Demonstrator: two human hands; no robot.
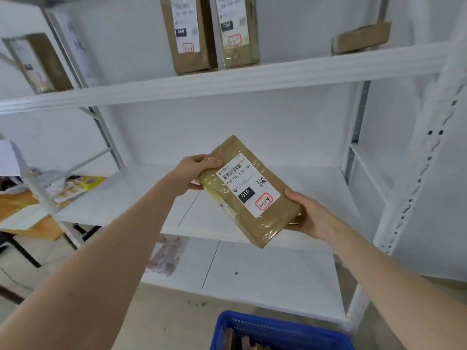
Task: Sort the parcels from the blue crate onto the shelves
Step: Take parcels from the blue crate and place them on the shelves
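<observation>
Grip: I see left hand (pixel 195 173) and right hand (pixel 309 213) holding parcel (pixel 249 192).
Hidden: blue crate (pixel 278 332) cut off; contents unclear.

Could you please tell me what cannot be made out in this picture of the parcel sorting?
Head view:
- blue crate: cut off by the bottom edge, contents mostly unseen.
- held parcel: underside faces away; fine label print too small.
- right hand: fingers hidden under the held parcel.
- two upright parcels on the upper shelf: tops cut by the top edge, labels blurred.
</observation>
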